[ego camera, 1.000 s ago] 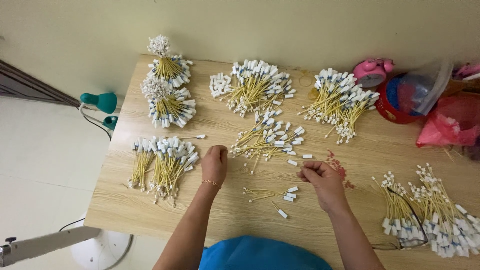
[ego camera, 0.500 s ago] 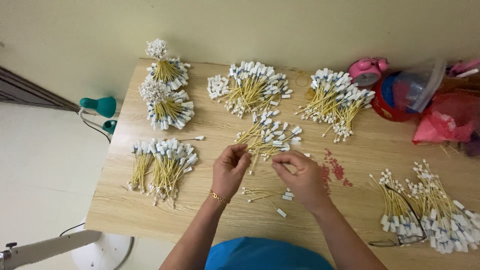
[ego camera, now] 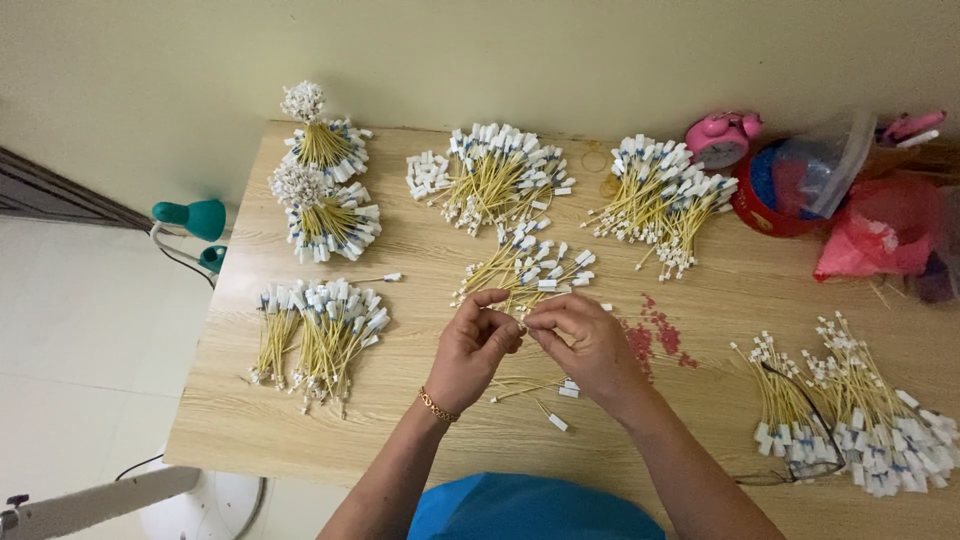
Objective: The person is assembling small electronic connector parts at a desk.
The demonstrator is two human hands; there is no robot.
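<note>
Two hands amid seven tagged-wire bundles, one alarm clock.

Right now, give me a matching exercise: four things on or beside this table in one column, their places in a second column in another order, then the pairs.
Things:
1. pink alarm clock
2. teal lamp
3. glasses
4. red beads

Places:
A. off the table's left edge
B. on the yellow-stemmed bundle at the near right
C. at the far edge, beside the red tub
D. scattered on the wood just right of the right hand

Pairs: 1-C, 2-A, 3-B, 4-D
</note>
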